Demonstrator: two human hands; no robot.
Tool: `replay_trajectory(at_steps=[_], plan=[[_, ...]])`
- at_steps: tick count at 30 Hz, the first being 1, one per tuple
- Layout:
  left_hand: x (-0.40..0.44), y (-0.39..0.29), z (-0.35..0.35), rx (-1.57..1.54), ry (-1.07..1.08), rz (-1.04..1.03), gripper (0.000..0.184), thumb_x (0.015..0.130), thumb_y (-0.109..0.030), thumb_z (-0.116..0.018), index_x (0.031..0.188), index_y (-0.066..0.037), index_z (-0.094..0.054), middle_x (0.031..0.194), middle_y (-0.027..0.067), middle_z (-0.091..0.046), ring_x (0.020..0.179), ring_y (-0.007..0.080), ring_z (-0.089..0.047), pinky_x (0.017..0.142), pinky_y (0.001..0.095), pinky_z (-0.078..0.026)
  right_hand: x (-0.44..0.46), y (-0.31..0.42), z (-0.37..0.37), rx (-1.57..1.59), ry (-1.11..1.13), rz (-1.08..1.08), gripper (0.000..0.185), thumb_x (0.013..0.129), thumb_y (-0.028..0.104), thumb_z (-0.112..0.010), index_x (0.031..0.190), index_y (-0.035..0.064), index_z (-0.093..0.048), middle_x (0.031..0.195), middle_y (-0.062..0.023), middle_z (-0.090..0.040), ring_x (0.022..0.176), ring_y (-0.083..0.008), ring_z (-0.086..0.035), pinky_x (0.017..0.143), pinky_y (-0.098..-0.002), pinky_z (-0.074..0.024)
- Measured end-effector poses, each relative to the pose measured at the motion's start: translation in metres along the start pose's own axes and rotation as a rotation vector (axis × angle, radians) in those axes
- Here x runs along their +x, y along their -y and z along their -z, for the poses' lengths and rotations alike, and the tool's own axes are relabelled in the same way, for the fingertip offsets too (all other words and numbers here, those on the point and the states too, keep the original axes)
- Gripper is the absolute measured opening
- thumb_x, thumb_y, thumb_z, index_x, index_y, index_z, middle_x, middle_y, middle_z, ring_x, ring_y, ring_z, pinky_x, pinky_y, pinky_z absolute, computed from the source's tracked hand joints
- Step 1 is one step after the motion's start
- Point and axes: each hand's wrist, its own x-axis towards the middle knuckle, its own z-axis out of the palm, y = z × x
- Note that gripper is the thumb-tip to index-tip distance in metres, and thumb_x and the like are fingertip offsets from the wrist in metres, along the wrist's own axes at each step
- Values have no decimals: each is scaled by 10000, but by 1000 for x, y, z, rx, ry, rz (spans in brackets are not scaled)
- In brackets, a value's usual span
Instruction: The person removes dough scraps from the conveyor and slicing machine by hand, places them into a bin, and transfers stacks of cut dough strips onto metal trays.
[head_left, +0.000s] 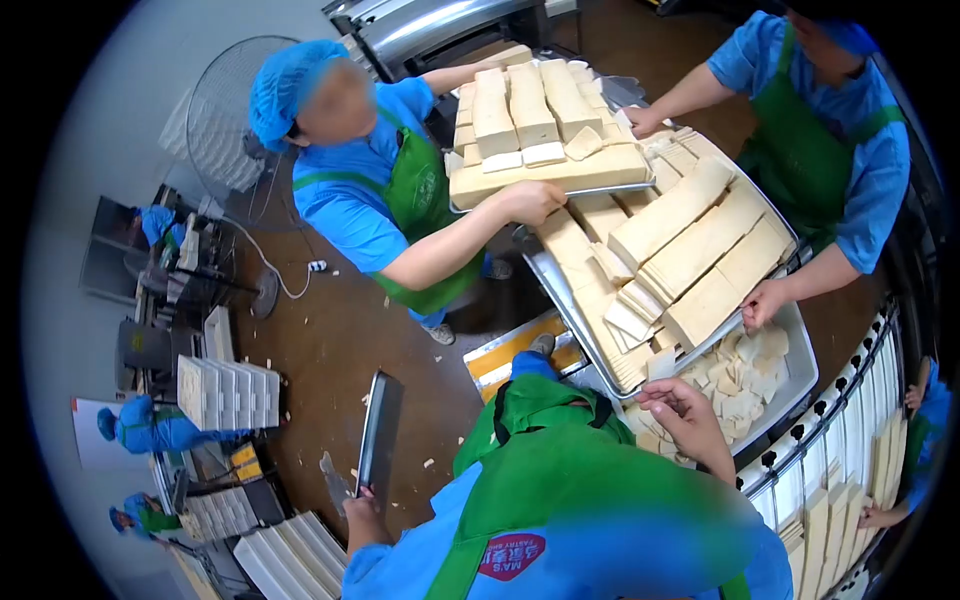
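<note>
**L hand on metal pc, R hand at lower tray corner**

L hand (364, 508): fingers closed round near end of long flat metal pc (376, 430), held up off to the side, well apart from trays. Blade vs. pan can't be told. Clear film-like pc (333, 476) seen just beside it.

R hand (690, 415): fingers bent, tips at near corner of lower tray (618, 394), by a pale slice (661, 364). Whether rim or slice is pinched, or only touched, can't be told.

Lower tray is seen tilted above white bin (803, 372), in front of the wearer. Pale slabs (672, 214) are laid in it lengthwise, thin slices bunched toward the near end. Bin is part-filled w/ flat broken scraps (740, 372).

Upper tray (600, 188), also slab-loaded, is held by co-worker at L (395, 190); near edge is gripped by one hand (532, 202). Lower tray's R edge is met by a hand (768, 302) of 2nd co-worker (820, 130); grip there unclear.

Bkgd: conveyor w/ slabs at lower R (825, 525), stacked white trays (228, 392) at L, scraps strewn on brown floor (320, 400).
</note>
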Motion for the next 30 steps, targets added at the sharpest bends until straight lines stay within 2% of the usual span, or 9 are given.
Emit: replay_trajectory(at_steps=[3,6,9,15,16,24,28,29,30], plan=[[8,-3,-11,91,35,-52,406,897,-251,-406,1106,83,-505,943,242,-565,633,238,-617,439,269,-542,0,-5,1,4,-15,-16,222,890,53,-567,1105,-6,-569,1009,-78,-645,929,-126,-594,834,-270,-465],[2,-19,-28,-56,-31,1,359,894,-92,-319,1134,101,-502,1006,267,-553,719,217,-634,468,279,-560,2,-4,2,-42,-13,-3,222,889,47,-567,1105,-8,-566,1009,-81,-645,929,-128,-597,827,-269,-470],[-11,-16,-27,101,154,79,404,860,9,-239,1169,111,-478,1059,272,-537,775,225,-632,520,270,-575,8,-10,-1,69,-32,-1,228,890,47,-567,1109,-13,-559,1007,-84,-645,927,-129,-601,822,-265,-472],[-3,3,-33,-746,174,378,409,771,139,-390,1162,111,-510,1098,251,-559,841,297,-625,581,292,-592,19,-5,0,52,-13,14,227,895,63,-570,1108,-13,-555,1006,-82,-646,923,-130,-604,820,-263,-475],[10,-4,-24,-731,165,385,409,771,139,-390,1162,111,-510,1098,251,-559,841,297,-625,581,292,-592,20,-5,0,54,-27,2,227,895,63,-570,1108,-13,-555,1006,-82,-646,923,-130,-604,820,-263,-475],[3,-30,-112,-474,5,128,368,862,-89,-373,1131,110,-524,1059,219,-610,838,270,-647,643,314,-582,21,-4,5,-52,-97,-3,237,894,120,-581,1091,-12,-578,951,-67,-656,871,-124,-601,779,-264,-476],[-64,-32,-249,-438,-22,-122,412,907,-203,-364,1116,110,-531,1039,203,-636,837,257,-658,674,325,-576,13,-20,9,-225,-354,56,226,874,129,-601,1054,-6,-599,884,-70,-649,814,-126,-598,740,-267,-477],[-88,-21,-289,-343,17,-170,428,919,-232,-362,1112,110,-533,1034,199,-643,837,254,-661,682,328,-575,13,-29,10,-252,-462,95,216,851,114,-617,1033,-1,-606,834,-78,-640,770,-128,-594,710,-265,-478],[-48,-30,-291,20,420,-52,548,928,-375,-368,1211,85,-461,1118,231,-606,909,297,-648,786,398,-567,10,-32,12,-241,-483,83,216,851,114,-617,1033,-1,-606,834,-78,-640,770,-128,-594,710,-265,-478]])
